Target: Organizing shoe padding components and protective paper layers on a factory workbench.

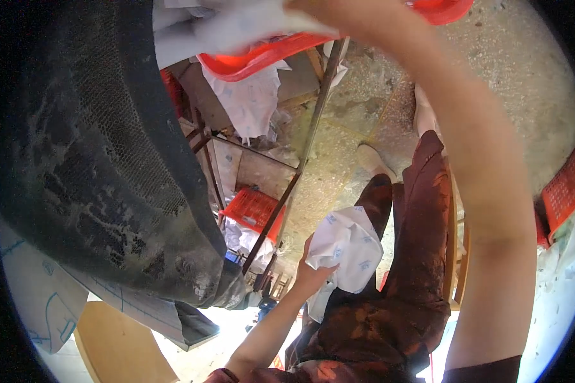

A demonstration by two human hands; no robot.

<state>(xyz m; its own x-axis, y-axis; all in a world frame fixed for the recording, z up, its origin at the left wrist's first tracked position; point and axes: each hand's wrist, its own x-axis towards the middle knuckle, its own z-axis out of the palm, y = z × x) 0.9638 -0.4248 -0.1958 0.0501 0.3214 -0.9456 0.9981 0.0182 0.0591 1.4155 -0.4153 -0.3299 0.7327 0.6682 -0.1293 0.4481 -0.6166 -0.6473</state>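
Observation:
My left hand (316, 271) is closed on a crumpled white sheet with small blue prints (351, 246), held above my lap. Whether it is cloth or thin paper I cannot tell. My right arm reaches across to the top edge, where my right hand (310, 9) is smeared by motion and partly cut off. Blurred white material (236, 29) lies beside that hand, over a red plastic tray (262, 59). Whether the right hand grips any of it does not show.
A worn dark mesh cover (108, 159) fills the left side. Under the metal frame (313, 121) stands a red basket (252, 209), and a printed white sheet (246, 96) hangs below the tray. Another red basket (563, 191) stands at right. My legs rest over the speckled floor (338, 153).

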